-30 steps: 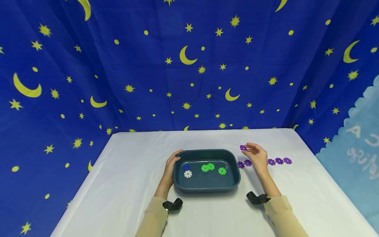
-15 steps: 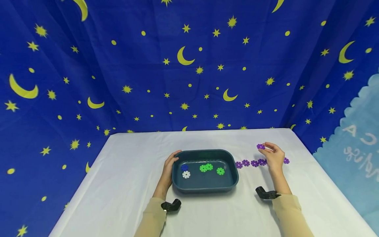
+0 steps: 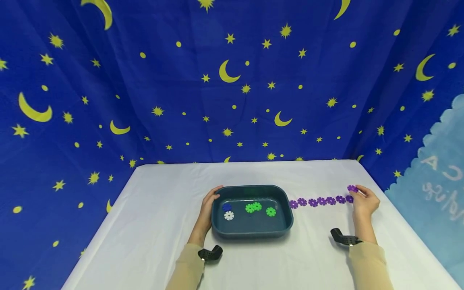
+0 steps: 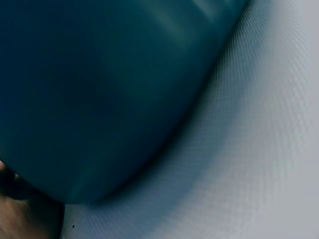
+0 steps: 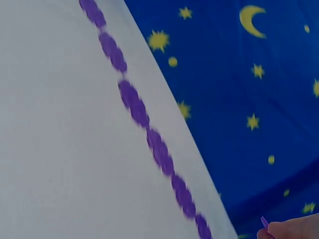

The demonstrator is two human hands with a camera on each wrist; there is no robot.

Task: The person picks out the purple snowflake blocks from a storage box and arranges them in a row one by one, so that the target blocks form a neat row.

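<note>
In the head view my right hand [image 3: 365, 202] pinches a purple snowflake disc [image 3: 352, 188] between thumb and fingertips, just above the right end of a row of purple discs. The row of purple snowflake discs [image 3: 322, 201] runs rightward from the basin along the white cloth. A dark teal plastic basin [image 3: 252, 234] stands at the middle, and my left hand [image 3: 207, 209] holds its left side at the rim. Inside lie green discs [image 3: 270, 211], a blue disc [image 3: 226, 207] and a white disc [image 3: 229, 215]. The right wrist view shows the held disc [image 5: 264, 222] edge-on.
White cloth [image 3: 163, 225] covers the table. Blue fabric [image 3: 188, 80] with yellow moons and stars hangs behind and at the sides. At the right hangs a light blue panel [image 3: 435, 161] with white lettering.
My right hand has moved right along the row with the purple disc still pinched, from near the basin to the row's far end. The left hand stays at the basin.
</note>
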